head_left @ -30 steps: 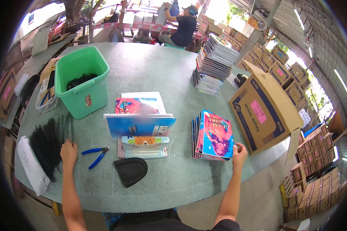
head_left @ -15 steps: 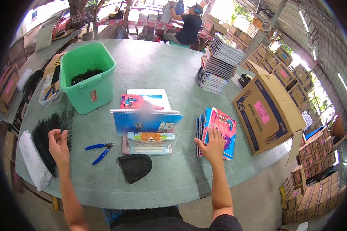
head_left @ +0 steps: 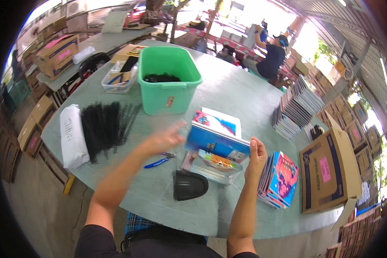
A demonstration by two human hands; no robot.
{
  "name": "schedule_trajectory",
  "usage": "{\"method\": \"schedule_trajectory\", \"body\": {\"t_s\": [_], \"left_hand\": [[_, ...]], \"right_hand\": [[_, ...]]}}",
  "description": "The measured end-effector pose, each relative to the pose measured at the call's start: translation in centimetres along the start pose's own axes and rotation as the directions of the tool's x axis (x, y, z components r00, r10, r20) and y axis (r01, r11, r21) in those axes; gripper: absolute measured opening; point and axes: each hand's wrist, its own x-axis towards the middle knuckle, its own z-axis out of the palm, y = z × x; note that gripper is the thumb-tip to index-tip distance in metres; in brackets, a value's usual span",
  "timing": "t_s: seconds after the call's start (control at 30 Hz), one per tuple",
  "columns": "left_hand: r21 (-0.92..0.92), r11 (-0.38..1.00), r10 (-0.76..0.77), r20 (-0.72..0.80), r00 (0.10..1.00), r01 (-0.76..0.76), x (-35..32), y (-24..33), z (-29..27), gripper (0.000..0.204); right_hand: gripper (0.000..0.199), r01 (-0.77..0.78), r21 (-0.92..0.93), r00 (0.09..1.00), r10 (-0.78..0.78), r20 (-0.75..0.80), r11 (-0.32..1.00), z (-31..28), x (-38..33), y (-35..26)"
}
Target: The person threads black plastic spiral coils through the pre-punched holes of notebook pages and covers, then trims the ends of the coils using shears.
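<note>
Bin (head_left: 155,101) stood toward back of table (head_left: 241,92), coils (head_left: 161,78) in it; tub (head_left: 116,89) sat just left of bin. Loose coils (head_left: 107,127) lay before tub, packet (head_left: 74,137) at their left. Pliers (head_left: 157,163) lay before bin, right of loose coils. Notebook (head_left: 217,142) was on edge mid-table, block (head_left: 191,185) before it. Low notebook stack (head_left: 284,178) lay between notebook and carton (head_left: 327,170) at right; tall notebook stack (head_left: 299,107) stood behind low notebook stack.
</note>
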Motion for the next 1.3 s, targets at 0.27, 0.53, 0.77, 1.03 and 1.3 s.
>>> {"method": "schedule_trajectory", "body": {"t_s": [0.27,0.53,0.77,1.03,1.3], "left_hand": [[0.009,0.991,-0.136,0.063,0.989,0.136,-1.5,2.4,-0.9,0.066],[0.338,0.909,0.243,0.047,0.969,-0.244,-1.5,-2.0,4.0,0.073],[0.192,0.980,0.036,0.105,0.994,-0.056,-1.9,0.1,3.1,0.066],[0.141,0.962,0.269,-0.341,0.901,-0.234,-1.8,4.7,1.7,0.020],[0.448,0.858,0.454,-0.435,0.778,-0.250,-1.9,4.8,3.5,0.019]], "right_hand": [[0.032,0.549,-0.575,0.713,-0.699,-0.056,0.606,2.6,-0.7,-2.9],[0.033,0.671,-0.581,0.734,-0.305,0.607,0.459,10.5,-2.0,-5.8],[0.031,0.713,-0.574,0.699,-0.478,0.532,0.403,11.7,-2.2,-5.5],[0.018,0.710,-0.480,0.704,-0.488,0.516,0.516,11.1,-1.9,-5.1],[0.016,0.656,-0.423,0.741,-0.425,0.520,0.625,10.3,-2.3,-5.8]]}}
